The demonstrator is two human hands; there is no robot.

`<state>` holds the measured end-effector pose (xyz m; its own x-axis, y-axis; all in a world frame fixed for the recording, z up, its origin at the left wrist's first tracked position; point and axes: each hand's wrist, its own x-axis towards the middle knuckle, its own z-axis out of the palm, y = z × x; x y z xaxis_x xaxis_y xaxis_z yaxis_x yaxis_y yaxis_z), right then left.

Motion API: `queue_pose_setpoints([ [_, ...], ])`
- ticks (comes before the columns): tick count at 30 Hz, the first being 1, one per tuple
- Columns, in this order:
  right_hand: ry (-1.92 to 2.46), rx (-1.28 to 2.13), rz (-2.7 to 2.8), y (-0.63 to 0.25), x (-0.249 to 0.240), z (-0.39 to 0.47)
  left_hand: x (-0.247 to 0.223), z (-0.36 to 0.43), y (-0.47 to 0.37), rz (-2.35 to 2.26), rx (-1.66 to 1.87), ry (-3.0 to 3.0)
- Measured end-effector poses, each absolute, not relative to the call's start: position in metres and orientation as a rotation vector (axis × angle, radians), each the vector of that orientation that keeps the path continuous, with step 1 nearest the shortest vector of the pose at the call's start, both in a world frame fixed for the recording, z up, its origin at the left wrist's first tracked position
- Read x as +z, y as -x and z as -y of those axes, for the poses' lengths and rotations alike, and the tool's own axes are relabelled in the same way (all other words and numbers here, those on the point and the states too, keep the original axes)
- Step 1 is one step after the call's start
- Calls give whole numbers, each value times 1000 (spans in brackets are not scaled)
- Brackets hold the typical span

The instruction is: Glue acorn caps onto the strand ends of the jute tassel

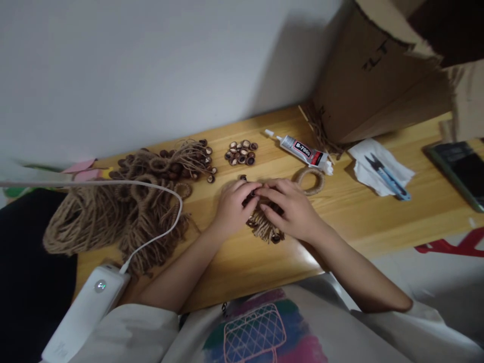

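My left hand (235,207) is closed, its thumb and fingers pinching a small dark brown nut shell (251,193). My right hand (293,209) curls over a bundle of knotted twine (262,226) from the other side, its fingertips meeting those of the left. Several brown shells hang along that bundle, one at its lower end (277,237). My fingers hide much of its upper part. Just beyond the hands lies a pile of cut nut shells (241,152). Close to my right hand rests a twine-wrapped ring (310,181).
A glue tube (302,150) lies at the back, near a cardboard box (378,85). Blue thread snips (389,176) rest on a white tissue (365,174), left of a phone (459,169). Twine bundles (88,217) fill the left. A white power bank (86,312) trails a cable (166,186).
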<state>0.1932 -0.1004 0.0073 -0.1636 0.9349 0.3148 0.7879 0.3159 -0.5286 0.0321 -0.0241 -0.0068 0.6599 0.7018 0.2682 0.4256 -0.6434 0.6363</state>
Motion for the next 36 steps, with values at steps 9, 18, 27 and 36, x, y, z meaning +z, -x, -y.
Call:
queue_pose_setpoints([
  [9,1506,387,2012,-191,5,98,-8,24,-31,-915,683,-2314],
  [18,1515,382,2029,-190,5,98,-7,26,-32,-944,646,-2294],
  [27,1564,410,2028,-189,6,98,-7,25,-31,-948,616,-2331],
  [36,1594,474,2051,-188,8,99,-6,25,-32,-950,578,-2383],
])
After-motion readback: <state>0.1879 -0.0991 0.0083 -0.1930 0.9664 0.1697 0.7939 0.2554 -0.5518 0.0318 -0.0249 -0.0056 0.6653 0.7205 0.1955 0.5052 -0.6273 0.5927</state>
